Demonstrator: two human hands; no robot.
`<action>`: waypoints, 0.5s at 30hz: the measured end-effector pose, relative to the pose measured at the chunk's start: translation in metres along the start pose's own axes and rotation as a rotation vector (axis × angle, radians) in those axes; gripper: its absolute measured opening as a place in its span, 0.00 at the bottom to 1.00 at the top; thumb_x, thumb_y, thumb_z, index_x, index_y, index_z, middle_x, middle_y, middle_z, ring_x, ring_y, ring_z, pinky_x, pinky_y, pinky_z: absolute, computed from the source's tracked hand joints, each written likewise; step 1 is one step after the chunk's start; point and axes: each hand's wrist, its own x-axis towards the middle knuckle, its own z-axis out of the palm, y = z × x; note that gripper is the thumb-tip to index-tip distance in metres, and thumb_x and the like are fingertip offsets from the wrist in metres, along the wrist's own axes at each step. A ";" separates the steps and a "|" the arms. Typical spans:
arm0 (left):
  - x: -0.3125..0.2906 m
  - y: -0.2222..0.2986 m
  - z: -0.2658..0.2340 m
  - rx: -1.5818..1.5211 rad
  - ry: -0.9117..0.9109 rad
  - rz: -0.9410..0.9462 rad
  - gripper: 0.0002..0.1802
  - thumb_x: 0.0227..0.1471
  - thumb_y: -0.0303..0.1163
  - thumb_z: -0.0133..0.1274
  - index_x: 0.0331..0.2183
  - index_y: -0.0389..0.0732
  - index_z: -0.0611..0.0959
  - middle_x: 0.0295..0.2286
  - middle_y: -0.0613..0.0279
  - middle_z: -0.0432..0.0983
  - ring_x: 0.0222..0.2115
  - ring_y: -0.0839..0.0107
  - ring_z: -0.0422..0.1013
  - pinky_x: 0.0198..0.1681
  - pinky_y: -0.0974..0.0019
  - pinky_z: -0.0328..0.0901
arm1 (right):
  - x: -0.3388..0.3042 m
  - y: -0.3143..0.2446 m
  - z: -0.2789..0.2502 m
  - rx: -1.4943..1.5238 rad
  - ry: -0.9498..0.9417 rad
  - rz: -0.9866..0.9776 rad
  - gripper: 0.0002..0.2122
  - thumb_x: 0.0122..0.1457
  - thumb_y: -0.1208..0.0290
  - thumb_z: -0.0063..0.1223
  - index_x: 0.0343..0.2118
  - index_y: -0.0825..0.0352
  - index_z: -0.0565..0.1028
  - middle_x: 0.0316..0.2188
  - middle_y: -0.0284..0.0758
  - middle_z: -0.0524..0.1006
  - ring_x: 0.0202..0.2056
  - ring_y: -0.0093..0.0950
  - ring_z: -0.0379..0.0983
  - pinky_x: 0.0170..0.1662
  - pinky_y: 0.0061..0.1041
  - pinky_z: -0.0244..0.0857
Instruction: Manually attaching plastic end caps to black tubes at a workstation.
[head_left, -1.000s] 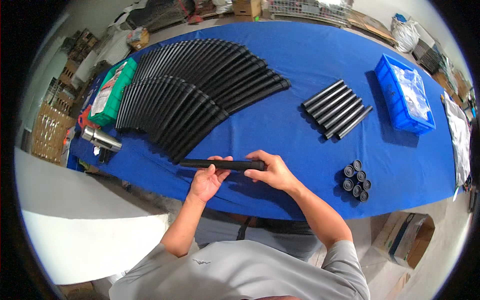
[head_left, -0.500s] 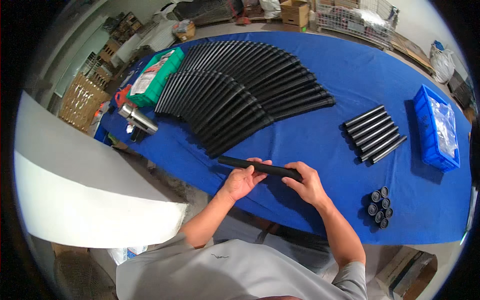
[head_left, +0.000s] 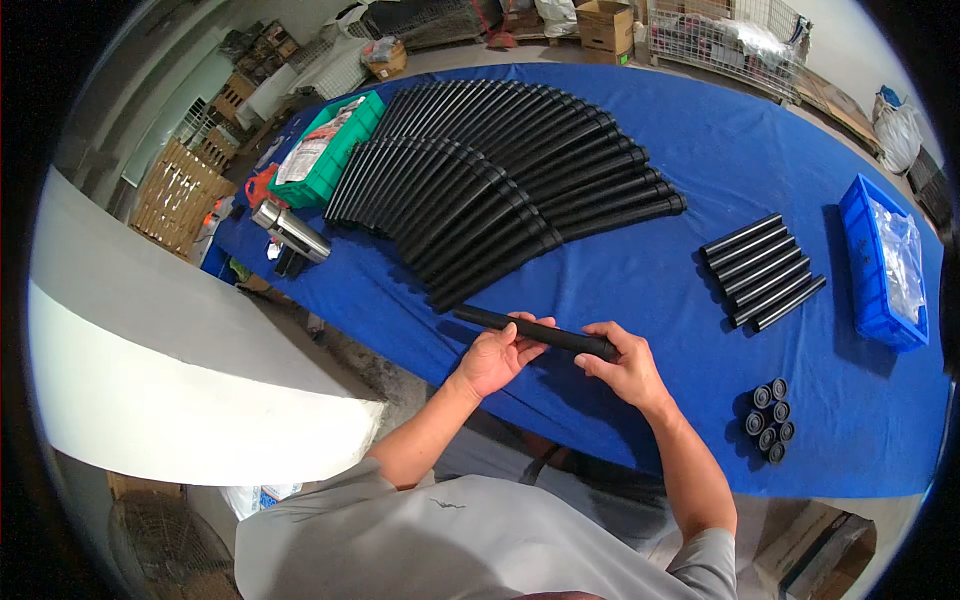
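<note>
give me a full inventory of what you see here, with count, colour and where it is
held tube: one, black, in both hands
fanned tubes: too many to count surely, black, two rows, table's left half
short tubes: about six, black, right of the fan
round caps: seven, black, near right
crate with paper: one, green, left of the fan
crate with clear bags: one, blue, right edge
steel flask: one, silver, left edge
tablecloth: one, blue, under everything listed above
wire cage: one, grey, behind the table
left hand: one, bare, mid-tube
right hand: one, bare, tube's right end
</note>
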 end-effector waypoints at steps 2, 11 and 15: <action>0.000 0.001 0.004 0.021 0.011 -0.012 0.17 0.60 0.33 0.53 0.50 0.37 0.76 0.55 0.42 0.68 0.57 0.57 0.67 0.60 0.57 0.66 | -0.001 0.004 0.000 0.138 -0.046 0.157 0.17 0.52 0.72 0.64 0.44 0.70 0.75 0.34 0.43 0.76 0.35 0.38 0.75 0.39 0.33 0.68; 0.000 -0.001 0.001 0.038 -0.005 -0.023 0.17 0.58 0.30 0.55 0.49 0.37 0.76 0.54 0.40 0.68 0.57 0.55 0.66 0.61 0.54 0.64 | -0.001 0.004 0.001 0.053 -0.062 0.140 0.15 0.56 0.71 0.62 0.44 0.73 0.75 0.29 0.40 0.78 0.28 0.31 0.77 0.34 0.30 0.70; 0.001 0.000 0.007 0.052 0.003 -0.038 0.17 0.57 0.30 0.57 0.48 0.37 0.77 0.53 0.44 0.70 0.57 0.58 0.66 0.61 0.57 0.64 | 0.002 0.011 0.003 -0.078 0.042 -0.113 0.15 0.56 0.71 0.61 0.43 0.74 0.76 0.27 0.38 0.78 0.26 0.24 0.76 0.32 0.26 0.70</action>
